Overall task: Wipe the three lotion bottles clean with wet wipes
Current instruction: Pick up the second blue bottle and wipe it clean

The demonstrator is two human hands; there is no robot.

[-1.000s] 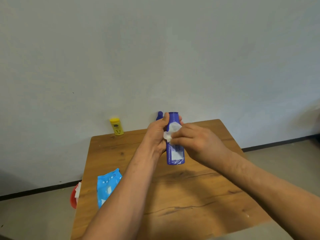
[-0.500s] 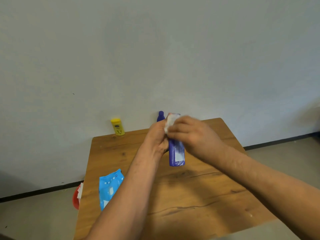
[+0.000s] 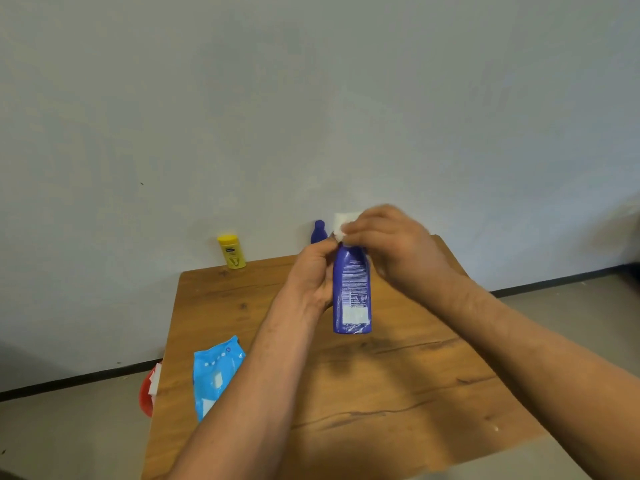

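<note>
The right hand's fingers are curled together and pinch a white wipe against the top of the blue bottle, so the cap end is hidden under wipe and hand. The hand is blurred, which suggests a rubbing stroke. The left hand grips the same bottle from the left side near its shoulder, fingers wrapped round it. How far they reach behind it cannot be seen. The bottle is held roughly upright in the air above the middle of the bench, printed back label toward the camera and its base clear of the wood. Behind the hands, at the far edge by the wall, only the top of a second blue bottle shows, and well to its left stands a yellow bottle, upright and untouched. Near the left edge of the bench lies the blue wipe pack. Just beside that edge, lower down, a red tub holds something white, perhaps used wipes. As a judgement, the task is part-way: one bottle is being wiped at its top. Whether the two at the back are already clean cannot be told from here, so they may remain to be done.
</note>
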